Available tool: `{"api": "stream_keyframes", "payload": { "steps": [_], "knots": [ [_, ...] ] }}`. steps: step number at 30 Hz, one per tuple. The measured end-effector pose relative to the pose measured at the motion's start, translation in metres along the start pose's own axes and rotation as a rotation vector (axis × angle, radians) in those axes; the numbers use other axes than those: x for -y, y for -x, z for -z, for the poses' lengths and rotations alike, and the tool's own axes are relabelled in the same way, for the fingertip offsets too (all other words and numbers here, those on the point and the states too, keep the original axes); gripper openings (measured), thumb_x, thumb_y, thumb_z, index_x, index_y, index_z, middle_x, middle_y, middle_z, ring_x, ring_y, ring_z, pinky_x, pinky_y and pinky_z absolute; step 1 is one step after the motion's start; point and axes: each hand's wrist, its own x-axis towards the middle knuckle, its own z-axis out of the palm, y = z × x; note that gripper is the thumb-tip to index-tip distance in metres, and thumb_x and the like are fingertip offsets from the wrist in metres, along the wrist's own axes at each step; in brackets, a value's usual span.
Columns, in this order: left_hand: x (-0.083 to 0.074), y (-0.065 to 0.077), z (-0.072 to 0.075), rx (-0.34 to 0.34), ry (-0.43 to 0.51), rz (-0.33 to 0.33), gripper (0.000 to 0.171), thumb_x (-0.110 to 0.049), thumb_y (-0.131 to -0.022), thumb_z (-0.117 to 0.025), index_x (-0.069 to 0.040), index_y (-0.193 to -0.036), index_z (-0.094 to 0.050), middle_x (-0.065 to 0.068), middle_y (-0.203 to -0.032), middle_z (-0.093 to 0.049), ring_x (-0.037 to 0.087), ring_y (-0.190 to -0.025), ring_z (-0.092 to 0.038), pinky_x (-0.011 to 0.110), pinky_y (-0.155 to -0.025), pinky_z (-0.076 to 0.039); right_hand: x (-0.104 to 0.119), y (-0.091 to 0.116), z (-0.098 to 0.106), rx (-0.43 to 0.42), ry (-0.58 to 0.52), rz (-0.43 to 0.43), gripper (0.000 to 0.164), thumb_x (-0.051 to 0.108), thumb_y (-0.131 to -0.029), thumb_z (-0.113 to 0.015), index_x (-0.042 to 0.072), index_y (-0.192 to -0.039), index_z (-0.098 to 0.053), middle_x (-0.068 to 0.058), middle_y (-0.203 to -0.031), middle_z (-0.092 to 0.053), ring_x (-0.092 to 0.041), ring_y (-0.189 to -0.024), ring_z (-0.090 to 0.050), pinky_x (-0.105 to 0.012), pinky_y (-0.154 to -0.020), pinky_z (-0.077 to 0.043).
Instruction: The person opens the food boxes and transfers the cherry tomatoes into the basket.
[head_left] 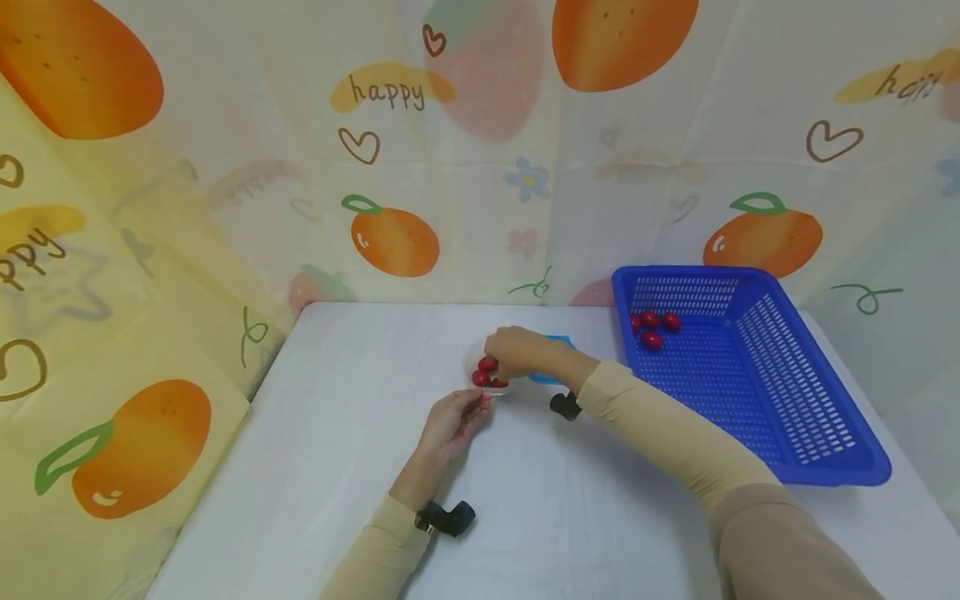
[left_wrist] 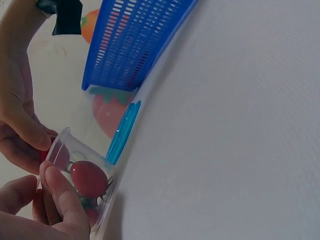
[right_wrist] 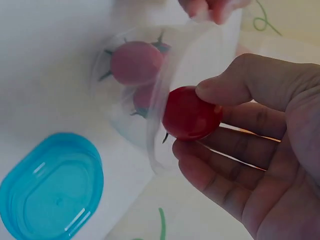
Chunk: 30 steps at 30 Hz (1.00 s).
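Observation:
A small clear plastic container (right_wrist: 159, 100) with several red cherry tomatoes (right_wrist: 135, 62) inside stands on the white table. My left hand (head_left: 450, 423) pinches its near rim between thumb and fingers; the left wrist view shows the thumb along the clear wall. At the container's mouth, my right hand (head_left: 522, 352) holds another cherry tomato (right_wrist: 192, 114) between thumb and fingertips. That tomato is partly at the rim in the right wrist view, a thin green stem below it. In the head view the right hand covers part of the container.
A light-blue lid (right_wrist: 52, 187) lies on the table beside the container, partly behind the right forearm in the head view. At the right stands a blue perforated basket (head_left: 712, 392) with several cherry tomatoes (head_left: 652, 340) in its far left corner. A fruit-printed curtain (head_left: 480, 183) hangs behind the table.

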Motion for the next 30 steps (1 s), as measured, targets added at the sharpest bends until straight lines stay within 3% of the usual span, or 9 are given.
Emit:
{"api": "stream_keyframes", "payload": {
  "steps": [8,18,30],
  "knots": [
    [0.000,0.002,0.000,0.000,-0.037,0.014,0.029,-0.020,-0.086,-0.059,-0.004,-0.110,-0.055,0.002,-0.091,-0.066,0.013,-0.089,-0.063,0.023,-0.084,-0.052,-0.011,0.015,0.012,-0.035,-0.067,0.022,0.023,0.020,-0.077,-0.069,0.010,-0.097,-0.066,0.001,-0.081,-0.062,-0.014,-0.078,-0.053,-0.027,-0.077,-0.050],
    [0.000,0.002,0.000,0.007,-0.001,0.022,0.030,-0.020,-0.085,-0.060,-0.004,-0.110,-0.055,0.003,-0.091,-0.067,0.012,-0.086,-0.063,0.022,-0.084,-0.052,-0.032,0.032,0.025,-0.102,-0.109,0.050,0.022,0.019,-0.079,-0.066,0.009,-0.098,-0.066,-0.001,-0.083,-0.064,-0.016,-0.077,-0.055,-0.025,-0.072,-0.051],
    [0.001,0.000,0.001,-0.007,0.000,0.035,0.032,-0.022,-0.086,-0.059,-0.005,-0.113,-0.055,0.003,-0.094,-0.066,0.014,-0.093,-0.062,0.023,-0.086,-0.051,-0.051,0.056,0.043,-0.155,-0.197,-0.018,0.032,0.019,-0.079,-0.064,0.008,-0.109,-0.063,-0.006,-0.097,-0.064,-0.019,-0.087,-0.057,-0.028,-0.075,-0.053]
  ]
}}
